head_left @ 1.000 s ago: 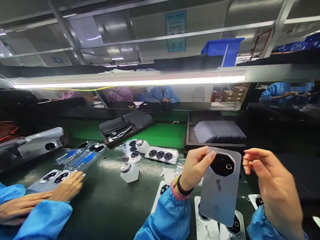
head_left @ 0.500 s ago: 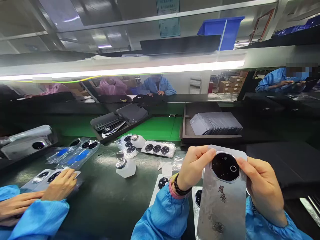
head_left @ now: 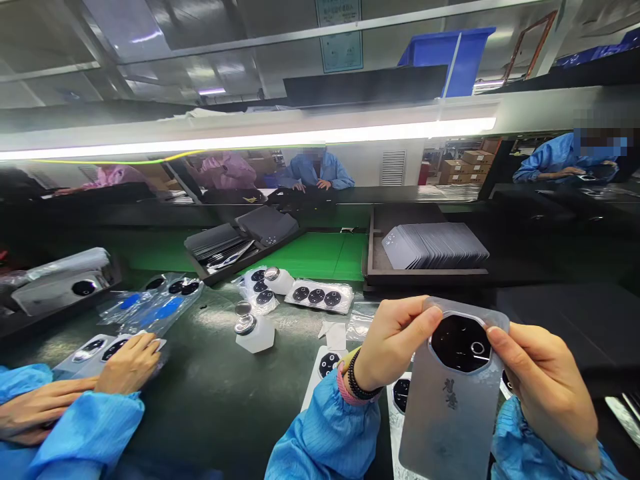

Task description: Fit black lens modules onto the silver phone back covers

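Note:
Between my two hands is a grey phone back cover (head_left: 450, 427), with a black eight-sided camera area (head_left: 461, 343) near its top and dark lettering below that. My left hand (head_left: 395, 337) pinches the upper left edge, its thumb lying beside the camera area. On the upper right edge my right hand (head_left: 545, 380) grips with the thumb on the front. The fingers behind the cover are hidden. Underneath, partly covered by my arms, more phone covers lie on the bench, one with a black round camera area (head_left: 401, 395) showing.
A co-worker's hands (head_left: 127, 363) rest on covers at the left. White dispenser bottles (head_left: 254, 333) and bagged camera parts (head_left: 319, 297) stand mid-bench. Behind are a tray of dark plates (head_left: 435, 247) and another tilted tray (head_left: 215, 257). Black padding (head_left: 565, 320) lies at right.
The cover in my hands has shifted slightly right and down in view and tilted a little. Its reflections have changed, and the lower emblem no longer shows clearly. Both hands keep their hold.

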Tool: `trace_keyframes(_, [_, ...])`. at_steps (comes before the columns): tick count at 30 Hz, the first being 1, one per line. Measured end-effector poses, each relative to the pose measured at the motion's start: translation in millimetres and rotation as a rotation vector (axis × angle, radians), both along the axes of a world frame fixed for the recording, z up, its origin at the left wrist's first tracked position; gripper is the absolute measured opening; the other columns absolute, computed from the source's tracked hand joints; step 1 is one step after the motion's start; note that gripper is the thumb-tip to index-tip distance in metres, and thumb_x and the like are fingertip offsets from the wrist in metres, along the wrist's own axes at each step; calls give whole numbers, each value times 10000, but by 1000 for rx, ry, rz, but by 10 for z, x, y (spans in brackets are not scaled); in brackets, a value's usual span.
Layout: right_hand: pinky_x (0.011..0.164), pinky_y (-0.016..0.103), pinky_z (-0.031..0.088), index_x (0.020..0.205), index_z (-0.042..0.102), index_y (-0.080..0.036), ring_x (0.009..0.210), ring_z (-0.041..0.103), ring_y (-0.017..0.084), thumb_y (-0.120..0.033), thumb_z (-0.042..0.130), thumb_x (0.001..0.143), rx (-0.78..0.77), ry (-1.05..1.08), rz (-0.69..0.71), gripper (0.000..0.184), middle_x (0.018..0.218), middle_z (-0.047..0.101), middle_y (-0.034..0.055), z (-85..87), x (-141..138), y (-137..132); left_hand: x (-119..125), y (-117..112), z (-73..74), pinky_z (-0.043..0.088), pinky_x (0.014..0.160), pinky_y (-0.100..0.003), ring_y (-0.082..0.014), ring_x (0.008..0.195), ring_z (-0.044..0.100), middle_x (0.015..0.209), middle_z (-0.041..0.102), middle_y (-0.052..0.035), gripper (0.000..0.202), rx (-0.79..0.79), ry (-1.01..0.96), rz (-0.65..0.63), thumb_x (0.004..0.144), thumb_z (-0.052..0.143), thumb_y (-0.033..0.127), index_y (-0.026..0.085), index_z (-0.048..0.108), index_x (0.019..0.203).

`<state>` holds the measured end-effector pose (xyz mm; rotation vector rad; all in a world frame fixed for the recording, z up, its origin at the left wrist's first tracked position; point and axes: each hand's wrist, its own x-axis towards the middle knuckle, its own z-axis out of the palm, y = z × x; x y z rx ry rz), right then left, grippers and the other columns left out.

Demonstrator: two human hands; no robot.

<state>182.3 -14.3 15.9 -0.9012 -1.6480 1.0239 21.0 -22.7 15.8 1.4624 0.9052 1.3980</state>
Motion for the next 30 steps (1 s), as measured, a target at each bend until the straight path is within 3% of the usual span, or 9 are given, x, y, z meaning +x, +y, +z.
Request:
trace_keyframes(13, [345,259,346,499,534,-209,360,335,101,-558,512,879,153,-55,50,516,423,407,-24,-35,22,102,14,22,-1,241,481,-265,-90,508,269,524,326,47,536,-24,-19,-3,805,527,623,205,368,510])
trace_keyframes(21, [427,281,442,577,669,-215,470,546,176,-643,517,836,124,-159,10,522,516,601,24,43,30,53,5,-4,10,298,506,-264,-111,539,343,558,413,26,470,-26,-21,0,827,513,574,198,430,557])
trace_keyframes(25, [557,311,533,711,736,-225,575,633,211,-606,589,805,48,-158,88,419,632,691,24,62,35,66,-15,44,17,349,526,-265,-133,554,441,569,480,17,367,-30,64,20,804,565,489,192,508,596])
trace_keyframes(28, [657,344,556,784,739,-227,653,654,226,-600,594,796,-3,-192,179,400,717,718,29,38,57,153,-112,-27,63,461,664,-305,-198,704,596,689,625,-30,324,-6,152,79,852,511,449,184,612,695])
trace_keyframes(30, [677,357,546,781,722,-219,695,654,236,-614,573,796,-42,-229,239,423,750,718,42,-40,59,255,-229,-188,97,471,899,-348,-255,1021,620,1016,695,-85,298,96,192,234,883,503,423,183,665,953])
